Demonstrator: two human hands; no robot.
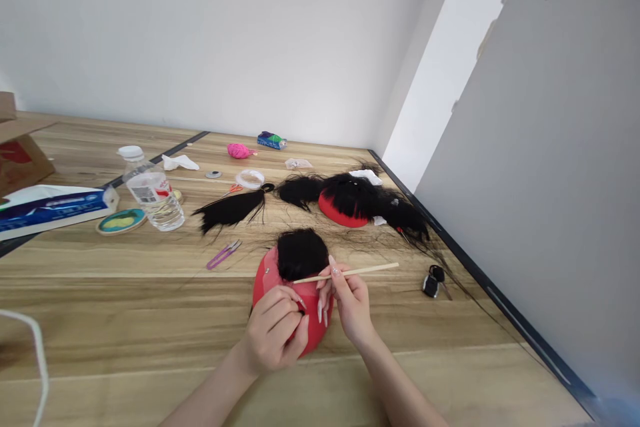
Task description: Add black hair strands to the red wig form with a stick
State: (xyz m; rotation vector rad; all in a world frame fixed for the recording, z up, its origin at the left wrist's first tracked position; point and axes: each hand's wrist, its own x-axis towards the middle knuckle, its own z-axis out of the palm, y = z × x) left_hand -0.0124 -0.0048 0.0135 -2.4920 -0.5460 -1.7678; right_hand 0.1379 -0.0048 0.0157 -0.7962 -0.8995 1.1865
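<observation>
A red dome-shaped head form (314, 337) stands in front of me with pale mesh (269, 272) over its upper part. A patch of black hair (303, 253) covers the top of the mesh. My right hand (350, 300) pinches a thin wooden stick (373, 269); its left tip meets the lower edge of the patch, and any hook there is too small to see. My left hand (277, 330) is closed at the front of the form, with a small dark tuft of hair (301, 311) showing between thumb and fingers.
Behind lies a second red form (343, 212) under black hair, beside a tied hair bundle (235, 208). Purple thread snips (224, 255) lie left of my form, car keys (433, 281) right. A water bottle (155, 193) and tissue pack (55, 208) stand further left.
</observation>
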